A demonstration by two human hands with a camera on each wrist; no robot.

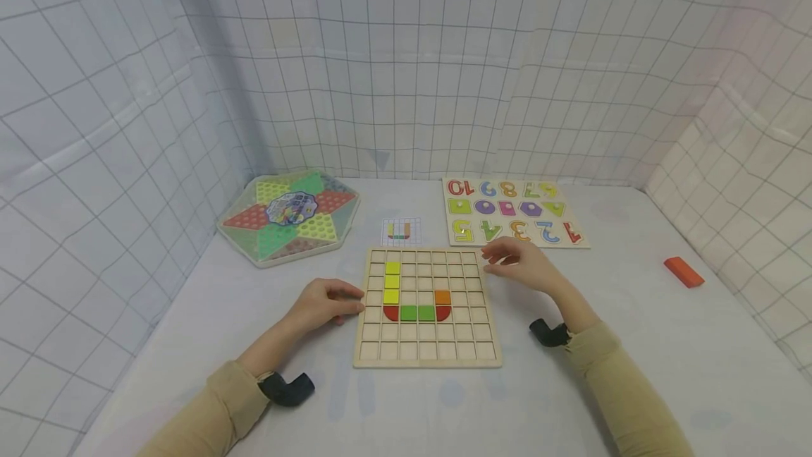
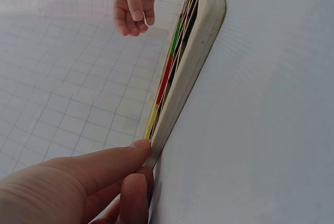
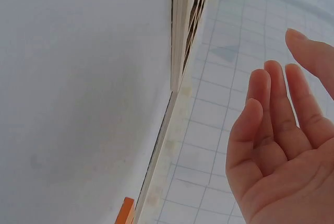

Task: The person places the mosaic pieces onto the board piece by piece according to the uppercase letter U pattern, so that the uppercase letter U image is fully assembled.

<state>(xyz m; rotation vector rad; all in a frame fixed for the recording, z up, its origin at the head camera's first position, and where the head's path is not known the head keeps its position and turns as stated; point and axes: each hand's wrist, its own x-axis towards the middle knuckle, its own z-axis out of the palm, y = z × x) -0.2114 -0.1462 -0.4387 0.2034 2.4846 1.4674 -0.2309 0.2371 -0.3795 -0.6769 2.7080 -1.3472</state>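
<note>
A wooden grid board (image 1: pixel 428 351) lies in front of me, bearing coloured tiles in a U-like shape. Three yellow square tiles (image 1: pixel 392 281) form its left column, above a red rounded tile (image 1: pixel 391 313). Green square tiles (image 1: pixel 417 313) run along the bottom to a second red rounded tile (image 1: pixel 443 313), with an orange square tile (image 1: pixel 443 297) above that. My left hand (image 1: pixel 326 302) holds the board's left edge, thumb (image 2: pixel 122 161) at the rim and fingers curled beside it. Beyond the right edge, my right hand (image 1: pixel 523 264) hovers near the upper corner, fingers loosely bent, holding nothing.
Behind the board lies a small card (image 1: pixel 412 233) printed with a coloured U shape. A hexagonal star-pattern game board (image 1: pixel 266 245) stands back left, a number and shape puzzle (image 1: pixel 507 219) back right. An orange-red block (image 1: pixel 684 271) lies far right. Grid-patterned cloth walls (image 1: pixel 406 90) enclose the table.
</note>
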